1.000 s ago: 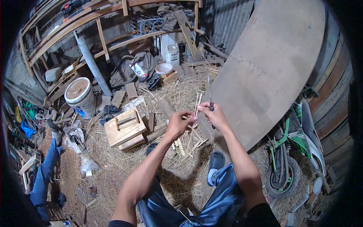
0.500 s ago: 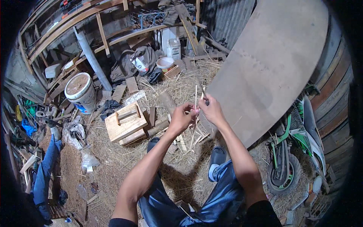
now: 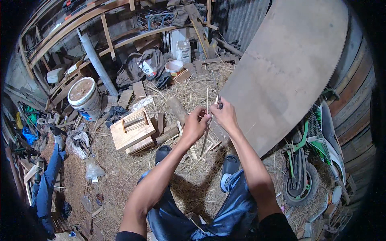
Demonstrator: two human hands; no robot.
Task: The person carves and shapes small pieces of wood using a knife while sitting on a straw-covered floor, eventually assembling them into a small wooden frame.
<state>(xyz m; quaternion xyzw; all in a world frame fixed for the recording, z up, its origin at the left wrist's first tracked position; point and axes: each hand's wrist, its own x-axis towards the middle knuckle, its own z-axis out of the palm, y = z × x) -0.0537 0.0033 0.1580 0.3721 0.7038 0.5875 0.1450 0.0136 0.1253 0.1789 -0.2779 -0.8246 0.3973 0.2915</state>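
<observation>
My left hand (image 3: 196, 123) pinches a thin wooden strip (image 3: 207, 97) that stands nearly upright between my hands; its lower end reaches down toward the straw. Right beside it, my right hand (image 3: 226, 117) is closed around the dark handle of a knife (image 3: 216, 86), whose narrow blade points up and away from me. The knife is next to the strip; whether the blade touches it I cannot tell. Left of my forearms, a small wooden box (image 3: 120, 138) with a row of thin sticks on top rests on the floor. Several pale wood offcuts (image 3: 211, 146) lie below my hands.
A large brown board (image 3: 287, 72) leans at the right, near a green-and-white motorbike (image 3: 302, 176). A white bucket (image 3: 85, 98), a small white tub (image 3: 174, 67) and a short log (image 3: 177, 109) stand or lie ahead. Another person's jeans-clad leg (image 3: 47, 186) extends at the left.
The knife in my right hand has tilted slightly, its blade now showing longer. The strip has shifted a little, and both hands stay close together in almost the same place.
</observation>
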